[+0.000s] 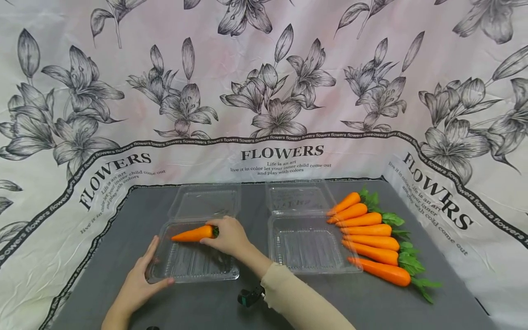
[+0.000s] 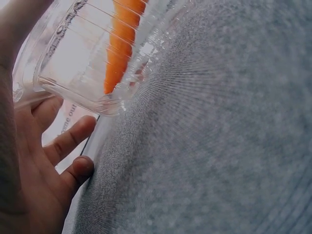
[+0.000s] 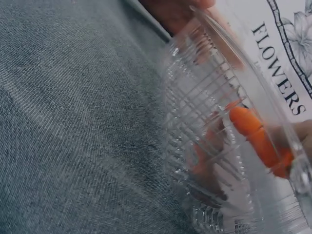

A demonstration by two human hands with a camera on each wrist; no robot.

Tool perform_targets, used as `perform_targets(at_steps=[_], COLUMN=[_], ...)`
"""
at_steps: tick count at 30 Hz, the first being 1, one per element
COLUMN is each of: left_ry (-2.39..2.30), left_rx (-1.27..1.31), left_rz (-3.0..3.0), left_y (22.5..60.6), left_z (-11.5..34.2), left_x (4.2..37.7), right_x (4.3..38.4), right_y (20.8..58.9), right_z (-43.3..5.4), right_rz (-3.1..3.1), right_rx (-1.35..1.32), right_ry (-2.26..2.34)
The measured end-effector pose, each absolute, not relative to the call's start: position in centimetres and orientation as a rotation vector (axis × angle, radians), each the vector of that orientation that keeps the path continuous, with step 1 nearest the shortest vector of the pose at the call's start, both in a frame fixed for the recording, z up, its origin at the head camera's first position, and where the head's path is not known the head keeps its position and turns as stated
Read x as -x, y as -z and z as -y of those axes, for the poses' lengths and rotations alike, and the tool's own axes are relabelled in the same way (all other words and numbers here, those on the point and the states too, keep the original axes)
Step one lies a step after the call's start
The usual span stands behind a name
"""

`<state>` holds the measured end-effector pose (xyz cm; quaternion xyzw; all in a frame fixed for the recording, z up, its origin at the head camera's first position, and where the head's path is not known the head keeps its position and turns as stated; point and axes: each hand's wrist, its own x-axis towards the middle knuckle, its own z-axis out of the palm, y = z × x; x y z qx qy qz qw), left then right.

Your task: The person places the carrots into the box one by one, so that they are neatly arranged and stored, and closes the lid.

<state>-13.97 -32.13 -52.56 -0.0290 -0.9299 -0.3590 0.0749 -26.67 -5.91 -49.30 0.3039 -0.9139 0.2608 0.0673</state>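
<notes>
With its thumb and fingers, my right hand pinches an orange carrot near its leafy end. The carrot lies level over the left clear plastic box, its tip pointing left; through the box wall, the carrot also shows in the left wrist view. Spread around the near left corner of this box is my left hand, thumb by the front rim and fingers along the left side. In the left wrist view the left hand's fingers look relaxed beside the box. Most of the green top is hidden by the right hand.
A second clear box stands open to the right, its lid folded back. Several carrots lie in a column at the right, some tips overlapping that box's edge. A small dark object is near the right wrist. Flower-printed cloth borders the grey table.
</notes>
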Motion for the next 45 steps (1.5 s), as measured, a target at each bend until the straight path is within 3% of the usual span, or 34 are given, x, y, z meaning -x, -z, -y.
perform_targets(at_steps=[15,34,45], left_ry=[1.087,1.099,1.084], left_rx=[0.062,0.083,0.065], left_rz=[2.796,2.782,2.798], left_y=[52.4,52.7,52.7], left_z=[32.2,32.0,32.1], left_x=[13.6,13.6,14.1], right_x=[25.8,25.1,25.3], right_y=[49.0,48.0,45.7], right_z=[7.4,6.7,4.2], right_rz=[2.874,2.873,2.848], right_rx=[-0.886,-0.898,-0.9], right_ry=[-0.164,-0.152,-0.445])
